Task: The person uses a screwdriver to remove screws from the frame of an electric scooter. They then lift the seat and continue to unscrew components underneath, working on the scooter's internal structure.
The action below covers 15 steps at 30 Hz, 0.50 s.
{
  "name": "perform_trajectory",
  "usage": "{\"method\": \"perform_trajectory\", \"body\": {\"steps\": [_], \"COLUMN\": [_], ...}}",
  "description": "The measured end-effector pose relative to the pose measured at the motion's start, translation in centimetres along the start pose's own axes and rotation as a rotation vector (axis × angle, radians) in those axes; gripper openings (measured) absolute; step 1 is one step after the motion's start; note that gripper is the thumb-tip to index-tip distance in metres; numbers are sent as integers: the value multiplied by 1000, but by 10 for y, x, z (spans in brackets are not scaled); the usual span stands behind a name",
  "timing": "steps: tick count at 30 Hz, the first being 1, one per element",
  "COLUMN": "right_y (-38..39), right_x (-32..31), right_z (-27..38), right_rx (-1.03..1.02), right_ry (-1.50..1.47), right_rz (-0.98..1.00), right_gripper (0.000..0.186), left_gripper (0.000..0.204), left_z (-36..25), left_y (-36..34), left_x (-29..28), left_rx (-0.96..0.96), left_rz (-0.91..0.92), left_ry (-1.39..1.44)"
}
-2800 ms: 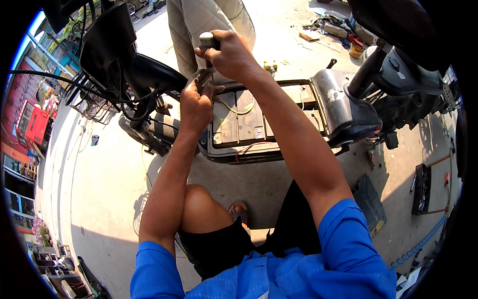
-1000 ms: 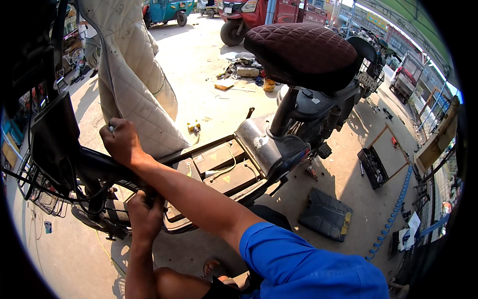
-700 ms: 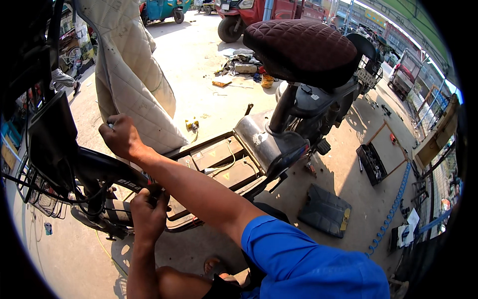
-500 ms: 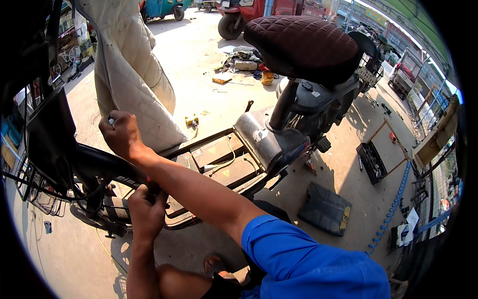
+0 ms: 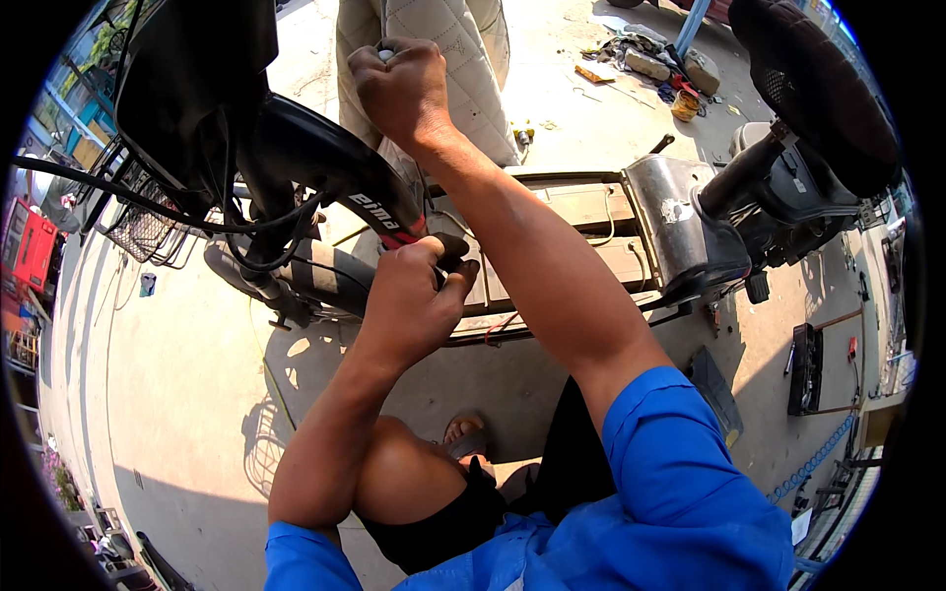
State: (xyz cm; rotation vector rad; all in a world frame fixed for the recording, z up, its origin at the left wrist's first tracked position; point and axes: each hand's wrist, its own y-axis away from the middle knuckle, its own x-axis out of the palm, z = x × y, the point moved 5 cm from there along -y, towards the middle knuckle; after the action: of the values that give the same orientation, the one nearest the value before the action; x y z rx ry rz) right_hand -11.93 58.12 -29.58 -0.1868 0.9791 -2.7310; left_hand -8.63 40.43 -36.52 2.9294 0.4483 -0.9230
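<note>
My right hand (image 5: 401, 91) is a fist raised beyond the black scooter frame tube (image 5: 335, 163), in front of a pale quilted cover (image 5: 468, 74). A small light end of something pokes out of that fist; the rest is hidden in the fingers. Nearer to me, my left hand (image 5: 414, 300) is closed by the tube's lower end, thumb and fingers bent together with darkened tips. What it grips, if anything, does not show. My right forearm crosses over the open floor compartment, where batteries (image 5: 581, 212) with cables lie. A red wire (image 5: 501, 328) loops at its near edge.
To the right stand the scooter's metal seat box (image 5: 670, 207) and dark saddle (image 5: 823, 89). Black cables (image 5: 236, 227) hang at the front beside a wire basket (image 5: 148, 231). A tool case (image 5: 806, 369) and a blue coiled hose (image 5: 813, 458) lie right. Rags and debris (image 5: 645, 59) lie behind.
The view has turned left, so the scooter and cover appear farther right and higher. Both hands remain closed, right one beyond the tube and left one near its lower end.
</note>
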Motion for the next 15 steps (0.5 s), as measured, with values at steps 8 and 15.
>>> {"method": "perform_trajectory", "body": {"steps": [8,15], "right_y": [-3,7], "right_x": [5,17], "right_z": [1,0], "right_rx": [204,262], "right_ry": [-210,-364], "right_rz": [386,619], "right_gripper": [30,29], "left_gripper": [21,21], "left_z": [-14,-11], "left_y": [6,14], "left_x": [34,45], "left_rx": [86,124], "left_rz": [300,311], "left_ry": [-214,-281]}}
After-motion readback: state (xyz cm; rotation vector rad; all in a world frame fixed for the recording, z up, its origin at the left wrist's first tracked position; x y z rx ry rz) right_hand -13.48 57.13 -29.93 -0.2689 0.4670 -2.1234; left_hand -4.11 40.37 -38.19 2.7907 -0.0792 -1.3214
